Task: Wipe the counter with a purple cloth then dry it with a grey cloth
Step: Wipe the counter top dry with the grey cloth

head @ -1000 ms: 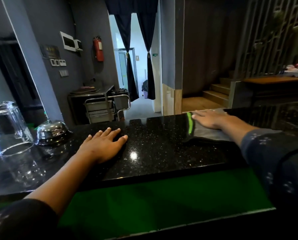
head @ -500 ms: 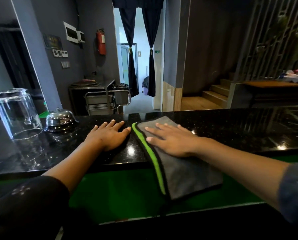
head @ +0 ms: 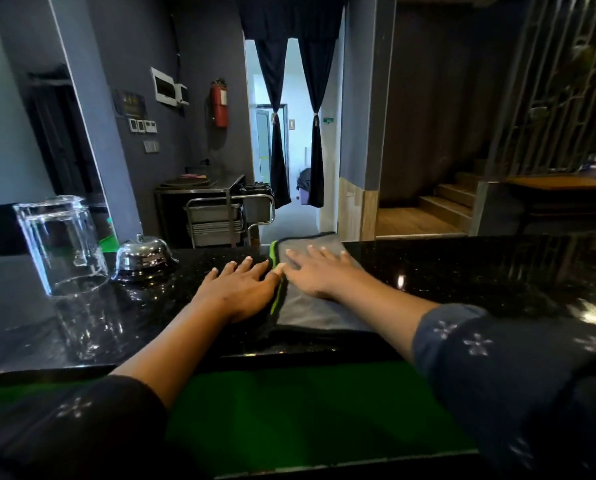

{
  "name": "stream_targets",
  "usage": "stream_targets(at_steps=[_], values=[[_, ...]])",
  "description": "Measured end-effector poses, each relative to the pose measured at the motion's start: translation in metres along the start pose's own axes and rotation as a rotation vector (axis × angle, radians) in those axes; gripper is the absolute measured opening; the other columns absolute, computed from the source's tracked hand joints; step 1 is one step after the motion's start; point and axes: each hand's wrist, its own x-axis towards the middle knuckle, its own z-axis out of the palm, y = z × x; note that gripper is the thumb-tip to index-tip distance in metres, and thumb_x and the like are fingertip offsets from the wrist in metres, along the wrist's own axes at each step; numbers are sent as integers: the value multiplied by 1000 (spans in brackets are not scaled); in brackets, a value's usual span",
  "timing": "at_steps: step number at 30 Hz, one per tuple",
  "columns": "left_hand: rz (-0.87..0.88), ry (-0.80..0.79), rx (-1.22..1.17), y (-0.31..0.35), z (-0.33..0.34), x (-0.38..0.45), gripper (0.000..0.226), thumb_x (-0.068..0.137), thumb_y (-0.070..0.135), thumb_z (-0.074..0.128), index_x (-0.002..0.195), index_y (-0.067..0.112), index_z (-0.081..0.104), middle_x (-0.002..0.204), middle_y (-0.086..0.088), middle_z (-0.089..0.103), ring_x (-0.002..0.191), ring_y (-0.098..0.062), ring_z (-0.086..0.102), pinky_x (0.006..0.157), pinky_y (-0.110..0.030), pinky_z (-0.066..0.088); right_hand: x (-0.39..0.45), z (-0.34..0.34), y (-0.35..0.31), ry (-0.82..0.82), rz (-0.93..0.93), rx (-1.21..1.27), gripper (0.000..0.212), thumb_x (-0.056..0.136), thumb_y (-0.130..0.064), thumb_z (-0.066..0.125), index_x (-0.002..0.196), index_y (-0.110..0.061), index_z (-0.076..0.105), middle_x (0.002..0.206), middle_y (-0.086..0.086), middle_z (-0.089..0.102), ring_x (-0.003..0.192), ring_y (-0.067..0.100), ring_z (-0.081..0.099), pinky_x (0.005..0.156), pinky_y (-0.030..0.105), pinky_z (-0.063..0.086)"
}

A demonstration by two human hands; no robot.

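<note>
The grey cloth (head: 310, 311) with a green edge lies spread on the black speckled counter (head: 463, 271), reaching from its far edge toward the near edge. My right hand (head: 319, 273) presses flat on the cloth with straight fingers. Just left of the cloth, my left hand (head: 241, 289) rests flat on the bare counter, its thumb touching the green edge. No purple cloth is in view.
An upturned clear glass (head: 61, 244) stands on the counter at the left, with a chrome service bell (head: 144, 254) beside it. A green surface (head: 289, 410) runs below the counter's near edge. Beyond the counter stands a metal trolley (head: 227, 216).
My right hand swept the grey cloth left from the right part of the counter, drew it over the near edge, then pushed it back up to the far edge. My left hand stayed put.
</note>
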Motion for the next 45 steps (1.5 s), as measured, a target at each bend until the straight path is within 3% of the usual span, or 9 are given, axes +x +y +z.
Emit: stream_targets(at_steps=[5,10,14,20,28,34,38,42,45], values=[[-13,15,-109,4,-1,-9,71,87,69,0,150,38,11,160,-1,5,147,-25,5,116,-47,1,-50,2,47,-16,-117,-2,63,92,-70,11,150,-47,7,162,-5,3,149,21,4,116,52,0],[-21,23,-118,7,3,-10,78,83,75,-1,150,37,13,160,0,6,147,-25,5,116,-46,0,-39,-6,101,-13,96,5,64,91,-71,10,150,-46,9,163,-3,4,149,22,4,115,53,0],[-28,29,-109,3,2,-5,77,83,76,2,149,39,13,160,1,6,147,-25,5,117,-47,2,-4,-10,76,26,224,-5,67,93,-68,14,152,-37,11,162,8,6,148,30,7,116,58,1],[-53,29,-98,6,-3,-6,76,83,76,5,149,39,15,160,1,8,147,-24,7,117,-46,3,-32,-6,34,-13,32,27,67,93,-68,14,152,-40,8,163,5,3,149,27,2,117,55,0],[-22,10,-115,6,-2,-18,79,83,75,0,150,36,13,160,-2,7,147,-25,5,116,-47,0,-121,2,87,-7,-35,-17,59,91,-70,13,147,-53,5,162,-10,3,149,16,3,117,47,1],[-54,32,-100,10,-1,-17,79,83,76,6,150,36,18,160,-1,10,147,-24,8,117,-46,3,-51,-5,82,6,38,7,66,92,-70,13,151,-42,9,163,1,3,149,24,4,117,52,1],[-40,105,-125,9,-4,-19,83,78,80,16,145,35,33,157,-1,24,145,-21,18,118,-45,12,-29,-9,68,0,41,3,65,97,-59,17,154,-28,7,162,11,1,149,30,2,117,56,-1],[-30,103,-144,14,-12,-22,90,72,83,18,143,32,38,153,-2,33,142,-20,28,117,-45,18,-70,-6,85,-42,-119,12,67,92,-69,12,152,-41,5,163,2,0,149,24,-1,117,52,-3],[-16,187,-13,21,-14,-33,79,82,75,18,145,30,35,152,-1,35,140,-20,31,116,-43,19,-99,-6,123,-38,-197,7,64,92,-70,12,151,-46,6,163,-5,2,149,19,1,117,50,-1]])
